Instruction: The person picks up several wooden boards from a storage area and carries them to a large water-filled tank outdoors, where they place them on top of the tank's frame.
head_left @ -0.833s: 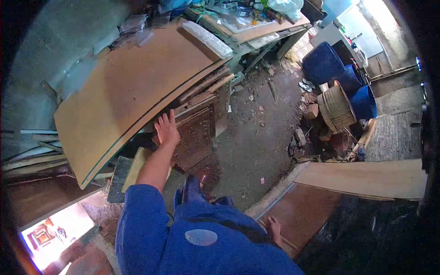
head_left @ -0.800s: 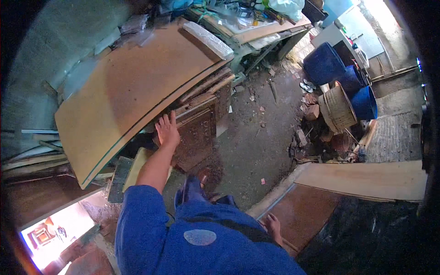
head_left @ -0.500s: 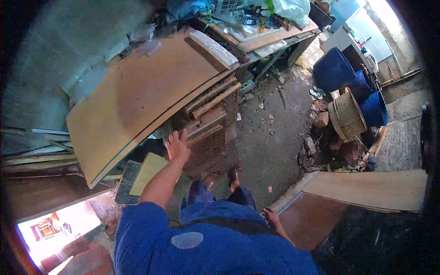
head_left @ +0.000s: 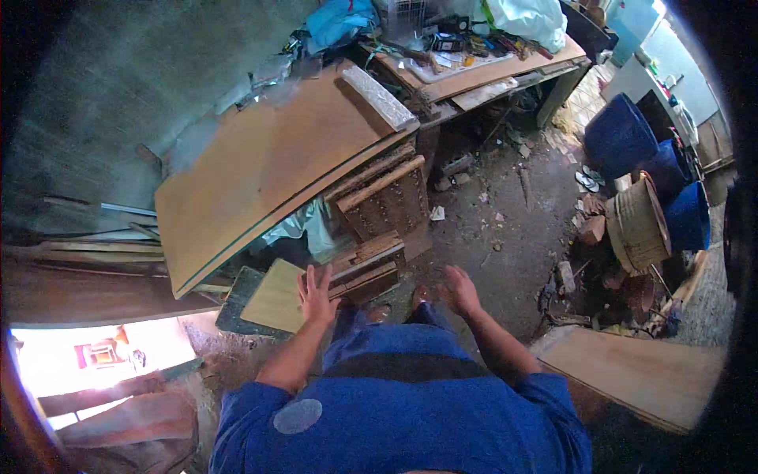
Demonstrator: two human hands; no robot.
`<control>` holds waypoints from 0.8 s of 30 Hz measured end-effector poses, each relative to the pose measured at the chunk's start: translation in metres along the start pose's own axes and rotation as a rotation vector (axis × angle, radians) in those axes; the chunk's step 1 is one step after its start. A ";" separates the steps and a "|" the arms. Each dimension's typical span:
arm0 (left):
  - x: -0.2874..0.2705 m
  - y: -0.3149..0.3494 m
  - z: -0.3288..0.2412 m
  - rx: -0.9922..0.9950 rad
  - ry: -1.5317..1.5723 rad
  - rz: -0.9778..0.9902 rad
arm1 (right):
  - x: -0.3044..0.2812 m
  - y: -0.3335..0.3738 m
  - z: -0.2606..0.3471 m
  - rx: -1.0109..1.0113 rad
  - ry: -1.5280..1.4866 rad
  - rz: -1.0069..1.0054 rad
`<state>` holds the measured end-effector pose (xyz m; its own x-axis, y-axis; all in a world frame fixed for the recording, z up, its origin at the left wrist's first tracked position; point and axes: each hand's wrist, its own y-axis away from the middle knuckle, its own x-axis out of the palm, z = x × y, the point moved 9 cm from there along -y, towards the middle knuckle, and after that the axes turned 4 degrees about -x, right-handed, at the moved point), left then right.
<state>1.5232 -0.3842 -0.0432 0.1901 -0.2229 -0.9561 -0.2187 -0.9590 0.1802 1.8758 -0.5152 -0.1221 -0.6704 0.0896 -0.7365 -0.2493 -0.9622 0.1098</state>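
Observation:
My left hand is open, fingers spread, beside the left end of a low wooden piece with layered edges. Whether the fingertips touch it I cannot tell. My right hand reaches forward over the floor to the right of that piece, fingers stretched out and nothing in them. Behind the low piece stands a brown wooden panel with a pale top rail, close to the edge of a large tan board. A pale yellow square board lies left of my left hand, on a dark board.
A workbench loaded with tools and bags stands at the back. Blue barrels and a tipped beige drum line the right side, with rubble near them. A plywood sheet lies at lower right. Debris litters the floor.
My right hand has left the board edge at lower right and come forward. The low wooden piece now sits nearer me, farther from the panel behind it. The view has shifted.

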 end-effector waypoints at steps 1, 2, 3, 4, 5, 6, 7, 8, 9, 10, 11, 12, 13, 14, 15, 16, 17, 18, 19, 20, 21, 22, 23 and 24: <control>0.000 0.002 -0.001 -0.018 -0.015 0.007 | 0.007 -0.022 0.012 -0.045 -0.026 0.036; 0.003 0.004 0.005 -0.039 -0.027 0.003 | 0.005 -0.036 0.052 -0.107 -0.049 0.101; 0.007 0.007 0.008 -0.043 -0.034 -0.011 | -0.006 -0.044 0.096 -0.168 -0.067 0.162; 0.009 0.011 0.010 -0.047 -0.043 -0.024 | -0.008 -0.054 0.124 -0.277 -0.004 0.180; 0.012 0.014 0.013 -0.048 -0.054 -0.028 | -0.005 -0.060 0.146 -0.378 0.055 0.199; 0.014 0.016 0.013 -0.036 -0.094 -0.028 | 0.002 -0.064 0.164 -0.482 0.115 0.219; 0.010 0.018 0.006 -0.046 -0.097 -0.010 | 0.010 -0.068 0.166 -0.467 0.132 0.250; 0.007 0.019 0.000 -0.056 -0.101 0.008 | 0.019 -0.072 0.167 -0.453 0.149 0.280; 0.004 0.021 -0.005 -0.076 -0.098 0.018 | 0.027 -0.074 0.169 -0.453 0.172 0.314; 0.004 0.024 -0.004 -0.096 -0.114 0.021 | 0.032 -0.073 0.170 -0.457 0.175 0.320; 0.003 0.027 -0.002 -0.125 -0.116 0.015 | 0.037 -0.072 0.170 -0.460 0.177 0.325; 0.004 0.031 -0.003 -0.155 -0.103 0.005 | 0.039 -0.072 0.172 -0.467 0.194 0.332; 0.005 0.034 0.000 -0.184 -0.091 -0.004 | 0.042 -0.072 0.173 -0.456 0.202 0.336; 0.005 0.037 0.004 -0.154 -0.044 -0.063 | 0.045 -0.072 0.176 -0.445 0.210 0.340; 0.008 0.039 0.007 -0.125 0.014 -0.126 | 0.046 -0.072 0.178 -0.436 0.231 0.343; 0.009 0.044 0.011 -0.097 0.070 -0.190 | 0.047 -0.072 0.180 -0.426 0.244 0.356; 0.019 0.047 0.019 -0.103 0.072 -0.141 | 0.047 -0.072 0.183 -0.416 0.257 0.369; 0.027 0.045 0.021 -0.104 0.085 -0.095 | 0.045 -0.074 0.183 -0.404 0.282 0.379; 0.034 0.045 0.025 -0.111 0.094 -0.047 | 0.043 -0.075 0.186 -0.402 0.303 0.383; 0.036 0.046 0.026 -0.079 0.099 -0.095 | 0.042 -0.076 0.190 -0.400 0.325 0.386; 0.037 0.047 0.027 -0.053 0.119 -0.126 | 0.042 -0.078 0.193 -0.398 0.345 0.388; 0.037 0.048 0.028 -0.027 0.136 -0.159 | 0.043 -0.078 0.198 -0.413 0.359 0.396; 0.036 0.050 0.029 -0.001 0.152 -0.193 | 0.044 -0.079 0.203 -0.428 0.373 0.402; 0.033 0.052 0.028 -0.003 0.135 -0.228 | 0.045 -0.080 0.206 -0.438 0.385 0.405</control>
<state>1.4914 -0.4365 -0.0714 0.3600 -0.0217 -0.9327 -0.1525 -0.9877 -0.0358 1.7213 -0.3813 -0.0264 -0.3361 -0.3165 -0.8870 0.3257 -0.9228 0.2059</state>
